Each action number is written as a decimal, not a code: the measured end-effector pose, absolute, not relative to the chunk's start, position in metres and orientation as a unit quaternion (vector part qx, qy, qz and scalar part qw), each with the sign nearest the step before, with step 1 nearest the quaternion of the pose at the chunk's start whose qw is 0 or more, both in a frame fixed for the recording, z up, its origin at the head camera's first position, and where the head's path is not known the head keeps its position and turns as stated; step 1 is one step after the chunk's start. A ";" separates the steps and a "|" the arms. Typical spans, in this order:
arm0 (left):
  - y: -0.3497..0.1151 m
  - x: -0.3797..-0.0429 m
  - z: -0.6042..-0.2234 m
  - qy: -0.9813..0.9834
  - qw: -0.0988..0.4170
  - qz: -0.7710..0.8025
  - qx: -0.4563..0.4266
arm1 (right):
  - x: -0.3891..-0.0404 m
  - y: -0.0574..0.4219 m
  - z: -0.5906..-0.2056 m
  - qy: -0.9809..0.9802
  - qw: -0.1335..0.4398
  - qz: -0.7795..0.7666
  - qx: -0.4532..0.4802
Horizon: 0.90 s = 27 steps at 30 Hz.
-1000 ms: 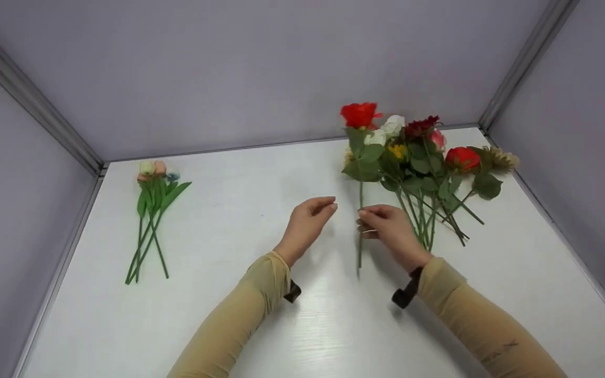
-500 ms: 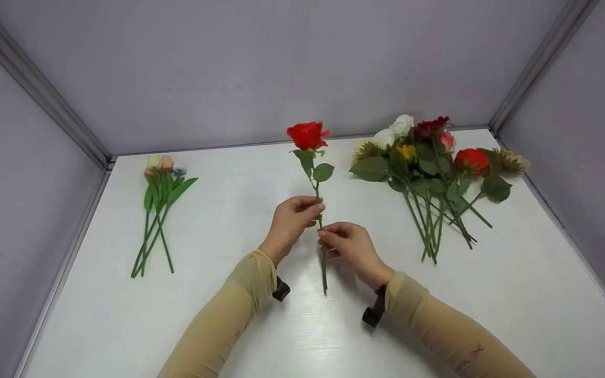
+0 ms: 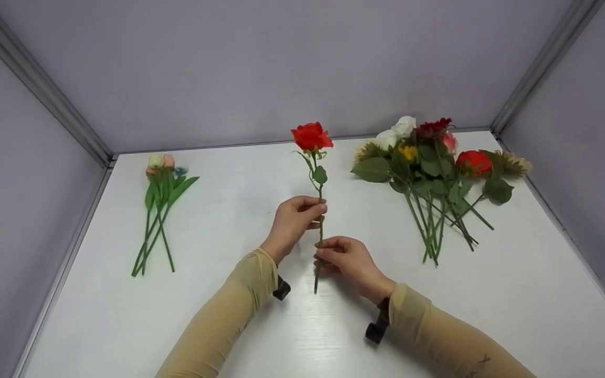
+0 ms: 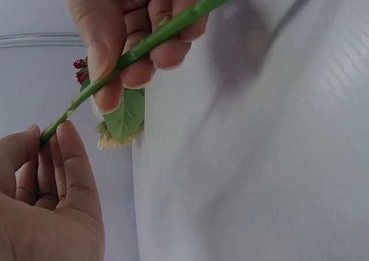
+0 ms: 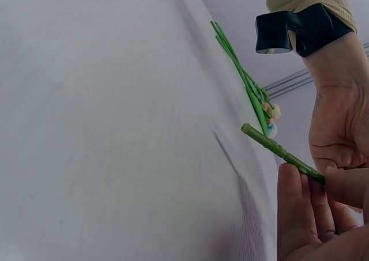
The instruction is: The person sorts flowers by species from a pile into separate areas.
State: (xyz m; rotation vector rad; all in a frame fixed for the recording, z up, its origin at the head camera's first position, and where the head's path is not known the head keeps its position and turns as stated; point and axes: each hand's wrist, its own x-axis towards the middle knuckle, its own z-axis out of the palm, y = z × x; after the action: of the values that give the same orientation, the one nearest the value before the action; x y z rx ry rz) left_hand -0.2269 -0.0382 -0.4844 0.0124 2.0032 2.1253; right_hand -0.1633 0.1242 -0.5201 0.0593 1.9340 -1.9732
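Observation:
A single red rose (image 3: pixel 312 136) with a few green leaves stands nearly upright over the middle of the table. Thumb and fingers of my left hand (image 3: pixel 294 218) pinch its stem just below the leaves. Lower down, my right hand (image 3: pixel 352 262) pinches the same stem, whose cut end pokes out beneath the fingers. In the left wrist view the green stem (image 4: pixel 155 39) runs slantwise between both hands, the bloom out of frame. The right wrist view shows the bare stem end (image 5: pixel 277 148) sticking out of the right hand (image 5: pixel 323 215), above the tabletop.
Several tulips (image 3: pixel 163 194) with crossed stems lie on the table's left side. At the back right is a loose pile of mixed flowers: white roses (image 3: pixel 394 134), a red bloom (image 3: pixel 473 161), a dark red one (image 3: pixel 433 127) and cream ones. Grey walls (image 3: pixel 292 68) enclose the white table (image 3: pixel 87 315).
My right hand has brought the red rose left from beside the pile to the middle. My left hand, empty before, now pinches its stem. Lately the right hand has slipped slightly lower.

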 end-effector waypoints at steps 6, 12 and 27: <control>-0.038 -0.223 -0.486 0.679 0.121 0.724 0.012 | -0.161 0.124 -0.521 0.696 0.172 -0.697 0.024; -0.042 -0.218 -0.488 0.703 0.125 0.700 0.011 | -0.161 0.120 -0.522 0.698 0.161 -0.697 0.022; -0.101 -0.236 -0.485 0.726 0.134 0.672 -0.060 | -0.173 0.105 -0.514 0.780 0.115 -0.609 -0.083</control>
State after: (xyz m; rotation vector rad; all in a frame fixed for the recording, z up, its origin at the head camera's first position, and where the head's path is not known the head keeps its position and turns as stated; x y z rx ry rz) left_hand -0.2361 -0.1011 -0.4853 -0.1741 2.1048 1.9466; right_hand -0.1729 0.1048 -0.5137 -0.2433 2.2859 -1.7855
